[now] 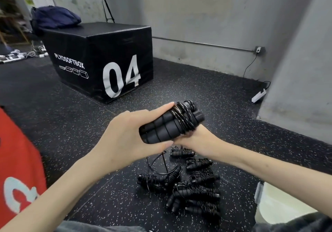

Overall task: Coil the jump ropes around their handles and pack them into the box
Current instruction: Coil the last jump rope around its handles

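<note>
My left hand (129, 134) grips a pair of black jump-rope handles (161, 129) held side by side, with thin black cord wound around their far end (185, 116). Under that far end sits my right hand (194, 140), its fingers hidden behind the bundle; what it holds is not visible. A loose length of cord (161, 161) hangs down from the bundle to the floor. On the speckled floor below lie several coiled jump ropes (195, 186) in a pile. A pale box (280, 204) shows at the lower right edge.
A black plyo box marked 04 (100, 61) stands ahead on the left, with a dark bag (55, 17) on top. A red box (18, 159) is at my left. A grey wall column (301, 70) rises on the right, a power strip (258, 96) at its foot.
</note>
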